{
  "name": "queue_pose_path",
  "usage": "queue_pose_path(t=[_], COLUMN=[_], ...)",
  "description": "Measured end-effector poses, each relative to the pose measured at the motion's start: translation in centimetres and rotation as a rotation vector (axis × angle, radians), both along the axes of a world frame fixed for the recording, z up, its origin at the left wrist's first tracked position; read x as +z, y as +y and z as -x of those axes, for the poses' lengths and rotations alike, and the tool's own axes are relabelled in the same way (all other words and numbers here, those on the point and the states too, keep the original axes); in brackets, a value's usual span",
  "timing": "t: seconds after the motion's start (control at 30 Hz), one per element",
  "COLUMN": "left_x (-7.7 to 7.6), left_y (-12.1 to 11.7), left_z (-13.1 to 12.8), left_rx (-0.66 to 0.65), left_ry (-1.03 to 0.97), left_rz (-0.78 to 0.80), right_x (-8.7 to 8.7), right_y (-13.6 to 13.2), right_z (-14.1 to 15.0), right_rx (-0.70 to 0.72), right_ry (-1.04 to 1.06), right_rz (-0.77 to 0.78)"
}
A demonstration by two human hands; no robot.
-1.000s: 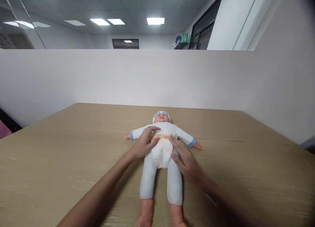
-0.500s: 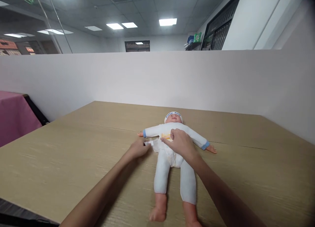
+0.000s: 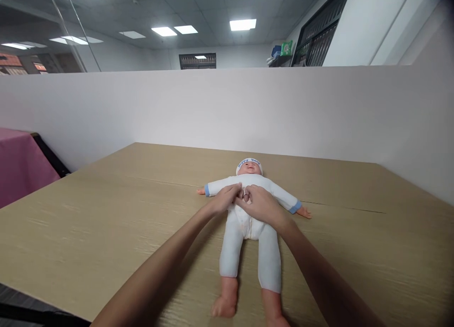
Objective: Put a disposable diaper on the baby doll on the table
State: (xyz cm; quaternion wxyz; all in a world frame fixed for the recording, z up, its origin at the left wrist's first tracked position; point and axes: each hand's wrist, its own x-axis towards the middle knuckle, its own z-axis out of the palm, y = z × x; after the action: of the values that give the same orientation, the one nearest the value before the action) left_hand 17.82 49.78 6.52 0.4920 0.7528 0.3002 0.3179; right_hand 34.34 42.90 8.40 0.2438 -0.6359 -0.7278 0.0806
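Observation:
A baby doll (image 3: 268, 265) in white clothing with blue cuffs lies on its back, arms spread and feet toward me. It wears a white diaper (image 3: 252, 228) over the clothing. At the diaper's front waist, my left hand (image 3: 227, 198) is closed, its fingertips pinching the diaper's side wing, which the hand mostly covers. Close beside it, my right hand (image 3: 261, 203) has its fingers curled and thumb pressed on the diaper's front edge. The fingertips of both hands nearly meet over the doll's belly and hide the waistband there.
The doll lies on a wide tan table (image 3: 106, 223) with a seam across it. A white partition (image 3: 198, 109) rises behind the table's far edge. At the far left stands something covered in pink cloth (image 3: 24, 166).
My left hand has moved right from beside the doll's hip, bringing the diaper's stretched-out wing over the belly. My right hand stays at the front waist.

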Motion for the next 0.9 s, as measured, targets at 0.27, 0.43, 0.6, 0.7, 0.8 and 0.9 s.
queue_pose_path(t=[0.27, 0.43, 0.6, 0.7, 0.8, 0.9], left_x=[-2.0, -1.7, -1.7, -0.7, 0.9, 1.7], left_y=[-0.5, -1.4, -1.8, -3.2, -6.3, -10.7], left_z=[1.0, 0.7, 0.4, 0.2, 0.2, 1.0], left_rx=[0.078, 0.102, 0.219, 0.360, 0.483, 0.501], left_ry=[-0.149, -0.159, -0.140, -0.051, -0.028, 0.005], left_rz=[0.159, 0.112, -0.003, -0.231, -0.400, -0.406], right_x=[-0.8, -1.4, -1.4, -0.9, -0.6, -1.4], right_y=[0.9, 1.1, 1.5, 0.7, -2.7, -8.1], right_z=[-1.1, -1.7, -2.5, -2.8, -2.5, -1.8], right_rx=[-0.028, -0.035, -0.023, -0.038, -0.036, 0.069], right_ry=[0.113, 0.222, 0.383, 0.457, 0.499, 0.535], right_rz=[0.012, 0.008, -0.030, -0.096, -0.157, -0.123])
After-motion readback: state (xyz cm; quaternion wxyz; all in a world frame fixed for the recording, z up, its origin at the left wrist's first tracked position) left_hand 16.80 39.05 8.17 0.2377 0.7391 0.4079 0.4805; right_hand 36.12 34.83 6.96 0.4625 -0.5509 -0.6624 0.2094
